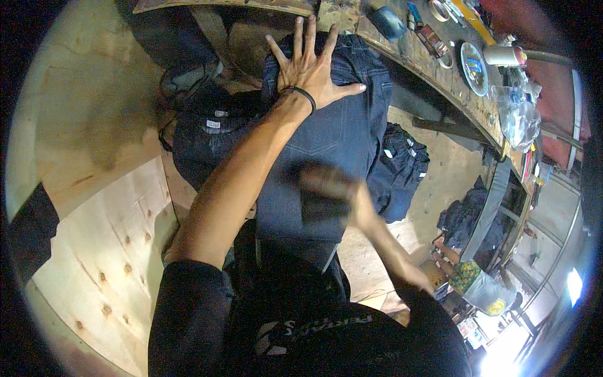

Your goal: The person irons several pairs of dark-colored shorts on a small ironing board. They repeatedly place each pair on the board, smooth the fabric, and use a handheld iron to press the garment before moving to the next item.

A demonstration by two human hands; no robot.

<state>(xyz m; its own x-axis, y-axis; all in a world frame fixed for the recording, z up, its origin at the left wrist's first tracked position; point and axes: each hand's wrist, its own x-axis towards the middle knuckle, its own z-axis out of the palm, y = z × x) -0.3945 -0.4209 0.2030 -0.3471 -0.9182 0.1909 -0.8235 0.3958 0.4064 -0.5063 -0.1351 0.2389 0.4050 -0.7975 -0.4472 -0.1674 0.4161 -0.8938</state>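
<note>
Dark blue denim jeans (326, 135) are spread out in front of me, with a pocket seam showing on the cloth. Near their far end, my left hand (306, 70) presses flat on the denim, fingers spread wide and a black band round the wrist. Over the nearer part of the jeans, my right hand (342, 188) is smeared by motion, so its fingers are not clear. A dark patch lies just below it; I cannot tell whether it is a shadow or something held.
Dark folded garments with white labels lie on the left (213, 129) and right (399, 166). A wooden workbench (433, 81) at the far right bears a tape roll, a thread cone (502, 55) and a small dish (473, 69). Another person (483, 289) sits at the right.
</note>
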